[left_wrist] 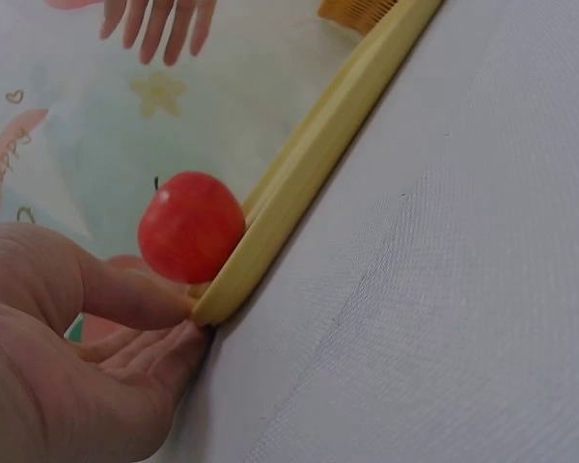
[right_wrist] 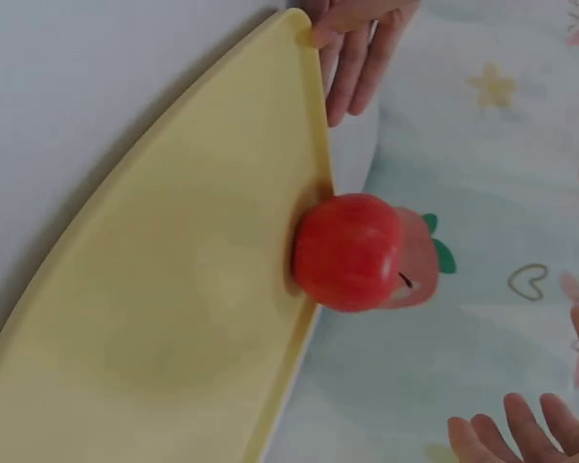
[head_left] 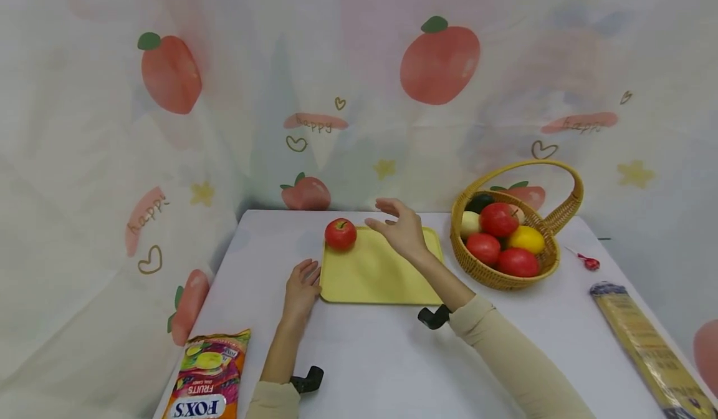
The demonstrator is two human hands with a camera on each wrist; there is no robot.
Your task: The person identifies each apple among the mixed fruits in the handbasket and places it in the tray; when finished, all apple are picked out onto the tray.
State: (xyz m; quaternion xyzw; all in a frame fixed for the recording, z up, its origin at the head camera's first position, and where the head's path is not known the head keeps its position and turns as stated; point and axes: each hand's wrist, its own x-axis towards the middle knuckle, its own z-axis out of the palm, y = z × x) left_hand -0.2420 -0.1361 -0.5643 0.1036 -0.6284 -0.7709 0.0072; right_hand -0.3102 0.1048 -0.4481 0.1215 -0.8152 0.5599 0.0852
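Note:
On the table lies a yellow tray [head_left: 377, 275], with a red apple [head_left: 340, 234] resting in its far left corner, stem up. My left hand [head_left: 301, 291] is at the tray's left side. Its thumb touches the near left corner of the rim, and the other fingers stretch fairly straight along the outside. Raised above the tray's far right part, my right hand [head_left: 402, 229] has its thumb and fingers spread, with nothing between them. In the right wrist view, the apple [right_wrist: 347, 253] leans against the tray wall; the right fingertips [right_wrist: 531, 429] show at lower right, apart from it.
Right of the tray stands a wicker basket [head_left: 477, 269] with a tall handle, holding several fruits. A red lollipop [head_left: 591, 262] and a long pack [head_left: 645, 344] lie along the right edge. A Fox's candy bag [head_left: 207, 375] lies at the near left. Printed cloth hangs behind.

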